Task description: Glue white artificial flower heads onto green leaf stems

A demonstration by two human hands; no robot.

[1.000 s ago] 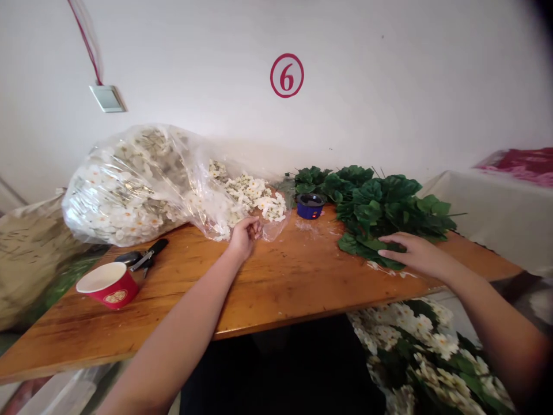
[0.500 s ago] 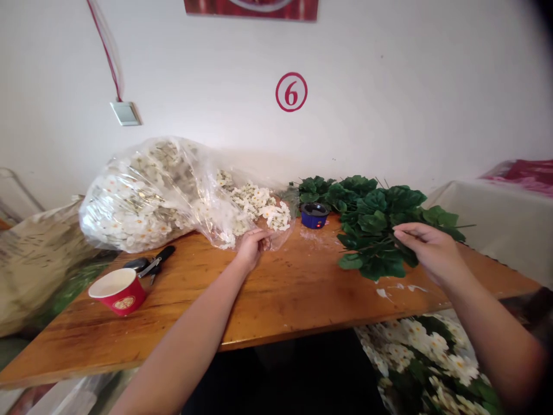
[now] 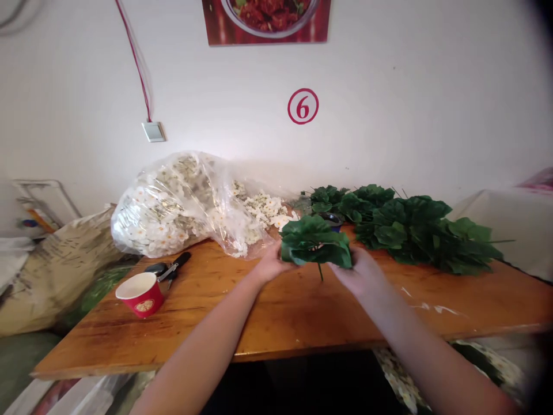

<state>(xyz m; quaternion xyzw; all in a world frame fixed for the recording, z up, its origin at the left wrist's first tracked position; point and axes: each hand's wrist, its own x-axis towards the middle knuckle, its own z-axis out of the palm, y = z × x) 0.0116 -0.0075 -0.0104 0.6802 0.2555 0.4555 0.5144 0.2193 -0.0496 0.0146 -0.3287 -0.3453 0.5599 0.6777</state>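
Note:
A sprig of green leaves (image 3: 317,239) is held up over the middle of the table, its short stem pointing down. My left hand (image 3: 274,262) grips its left side, with the fingertips partly behind the leaves. On the right side my right hand (image 3: 354,268) is closed on the leaves too. Behind the sprig, a small dark blue pot (image 3: 332,220) is mostly hidden. White flowers (image 3: 263,208) spill from a clear plastic bag (image 3: 173,202) at the left. More green leaves (image 3: 415,225) lie piled at the right.
A red and white paper cup (image 3: 140,295) and keys (image 3: 173,270) stand on the left of the wooden table (image 3: 294,323). Below the table's right edge are more white flowers (image 3: 400,377). A tan sack (image 3: 56,265) leans at the far left.
My right hand has moved left from the leaf pile with a green sprig, and my left hand has come to the sprig from the bag's edge. The view has shifted.

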